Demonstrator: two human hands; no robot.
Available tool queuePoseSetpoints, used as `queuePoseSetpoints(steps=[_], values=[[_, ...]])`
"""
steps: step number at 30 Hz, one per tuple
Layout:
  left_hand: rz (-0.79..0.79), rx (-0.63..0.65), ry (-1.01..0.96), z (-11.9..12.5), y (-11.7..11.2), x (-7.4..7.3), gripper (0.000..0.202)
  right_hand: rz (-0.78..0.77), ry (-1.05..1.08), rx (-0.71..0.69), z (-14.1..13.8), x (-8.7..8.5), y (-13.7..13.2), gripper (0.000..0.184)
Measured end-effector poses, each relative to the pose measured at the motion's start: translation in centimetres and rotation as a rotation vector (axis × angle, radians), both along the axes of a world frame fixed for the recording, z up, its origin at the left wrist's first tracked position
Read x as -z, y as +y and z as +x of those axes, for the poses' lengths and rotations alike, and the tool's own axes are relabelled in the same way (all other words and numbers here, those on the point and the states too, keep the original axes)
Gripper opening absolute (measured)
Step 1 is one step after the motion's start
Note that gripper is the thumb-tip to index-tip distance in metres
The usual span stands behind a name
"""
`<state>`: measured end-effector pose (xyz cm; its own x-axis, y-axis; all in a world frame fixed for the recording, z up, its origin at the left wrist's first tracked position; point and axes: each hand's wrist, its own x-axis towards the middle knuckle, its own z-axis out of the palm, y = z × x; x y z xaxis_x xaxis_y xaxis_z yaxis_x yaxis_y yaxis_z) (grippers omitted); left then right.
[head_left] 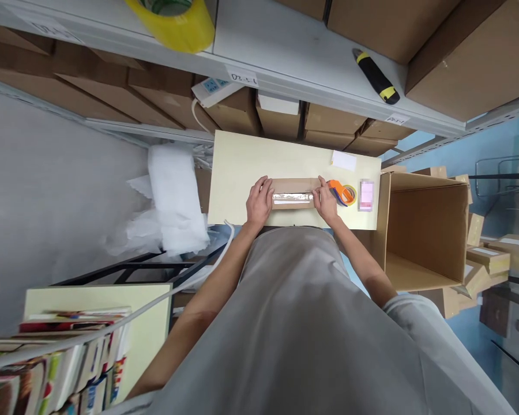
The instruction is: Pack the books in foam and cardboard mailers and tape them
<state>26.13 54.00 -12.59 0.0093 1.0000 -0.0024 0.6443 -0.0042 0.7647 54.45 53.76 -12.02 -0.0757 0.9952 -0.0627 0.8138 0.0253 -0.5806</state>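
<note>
A small brown cardboard box [292, 185] lies on the pale yellow table [242, 155] right in front of me, with a shiny strip of clear tape [292, 197] along it. My left hand [260, 200] grips its left end, fingers curled over the edge. At the opposite end, my right hand [325, 200] holds the box the same way. Just right of that hand lies an orange tape dispenser [341, 192] with a roll in it. A pink-screened phone-like object [366, 195], partly blurred, and a white slip of paper [344, 160] lie further right and behind.
A large open carton [426, 230] stands against the table's right side. A white foam roll [175, 196] is at the left. Above the table runs a grey shelf [277, 46] with a yellow tape roll [181, 26] and a utility knife [376, 76]. Books [69, 363] fill the lower left.
</note>
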Motion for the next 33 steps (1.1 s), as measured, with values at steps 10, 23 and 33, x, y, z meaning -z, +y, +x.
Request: queuePoseSetpoints(steps=[10, 23, 33], values=[[0.025, -0.057, 0.036, 0.5, 0.3, 0.4, 0.052, 0.049, -0.013, 0.033, 0.2, 1.3, 0.2, 0.052], [0.038, 0.039, 0.034, -0.4, 0.7, -1.5, 0.049, 0.156, -0.045, 0.239, 5.9, 0.5, -0.8, 0.045], [0.135, 0.069, 0.022, 3.4, 1.7, -5.5, 0.047, -0.085, -0.119, 0.357, 6.8, 3.7, -1.6, 0.037]])
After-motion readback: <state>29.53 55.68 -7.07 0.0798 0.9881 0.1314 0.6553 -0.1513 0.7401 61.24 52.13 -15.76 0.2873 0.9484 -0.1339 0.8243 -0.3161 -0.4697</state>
